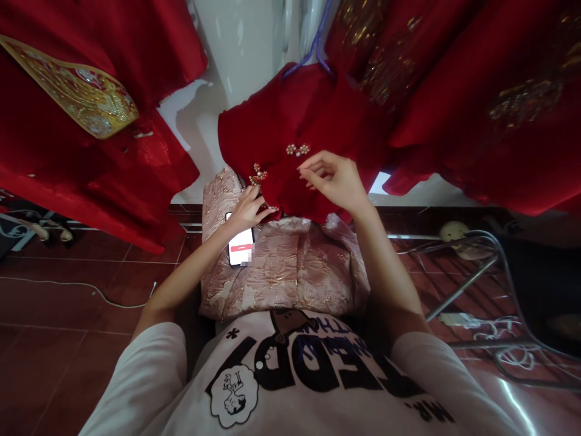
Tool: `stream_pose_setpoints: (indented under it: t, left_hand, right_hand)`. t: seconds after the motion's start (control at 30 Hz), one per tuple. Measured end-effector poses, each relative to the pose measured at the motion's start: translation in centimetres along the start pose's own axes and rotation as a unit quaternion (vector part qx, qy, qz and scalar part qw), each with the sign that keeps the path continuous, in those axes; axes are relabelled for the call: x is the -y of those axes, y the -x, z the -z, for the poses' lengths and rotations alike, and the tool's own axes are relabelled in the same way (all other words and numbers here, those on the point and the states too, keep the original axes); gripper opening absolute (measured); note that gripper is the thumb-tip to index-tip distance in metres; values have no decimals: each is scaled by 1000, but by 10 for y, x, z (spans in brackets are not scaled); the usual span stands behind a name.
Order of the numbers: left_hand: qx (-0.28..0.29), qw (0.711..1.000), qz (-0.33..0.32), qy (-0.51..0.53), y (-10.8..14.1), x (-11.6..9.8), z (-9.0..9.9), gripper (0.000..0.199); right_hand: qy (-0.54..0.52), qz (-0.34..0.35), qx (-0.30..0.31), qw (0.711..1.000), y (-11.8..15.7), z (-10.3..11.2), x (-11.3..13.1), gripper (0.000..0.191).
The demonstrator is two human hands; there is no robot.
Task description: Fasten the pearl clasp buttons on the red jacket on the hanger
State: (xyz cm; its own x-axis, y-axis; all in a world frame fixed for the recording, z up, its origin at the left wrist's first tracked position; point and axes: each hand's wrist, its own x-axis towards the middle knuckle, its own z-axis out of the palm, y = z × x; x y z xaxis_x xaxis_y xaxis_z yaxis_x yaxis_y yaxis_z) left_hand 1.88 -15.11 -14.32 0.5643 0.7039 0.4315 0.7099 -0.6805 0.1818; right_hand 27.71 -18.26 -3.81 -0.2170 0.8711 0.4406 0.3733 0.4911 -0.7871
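Note:
A red velvet garment hangs in front of me on a purple hanger, its lower part resting over pink brocade fabric on my lap. Pearl and gold flower ornaments sit at the garment's middle, and a red-and-gold beaded ornament lies lower left. My left hand rests on the lower left edge of the garment, just below that beaded ornament, thumb and fingers apart. Over the garment's front, right of the flower ornaments, my right hand is raised in a pinch; whatever its fingertips hold is too small to see.
A lit phone lies on the brocade under my left wrist. Red garments with gold decoration hang on both sides. A metal-framed chair stands at right over tangled cords. A white cable crosses the tiled floor at left.

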Motion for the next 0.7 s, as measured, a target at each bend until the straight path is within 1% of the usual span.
stream_pose_setpoints:
  t: [0.17,0.27,0.43,0.57,0.63,0.7]
  left_hand:
    - [-4,998,-55,8,0,1,4,23]
    - [-8,997,-77,16,1,0,5,22]
    - [-26,997,-66,19,4,3,1,26]
    - [-50,995,-63,59,8,7,-2,26]
    - [-50,994,-46,84,8,6,0,24]
    - [-42,994,-14,101,6,3,2,16]
  right_hand:
    - [1,-12,17,1000,1,-1,8,34]
    - [-1,-4,27,1000,2,-1,9,37]
    - [-17,11,25,999,2,-1,7,39]
    - [-16,2,28,999,2,-2,9,38]
    - [-6,-8,30,1000,3,-1,10,38]
    - [0,-12,32,999,3,0,12,37]
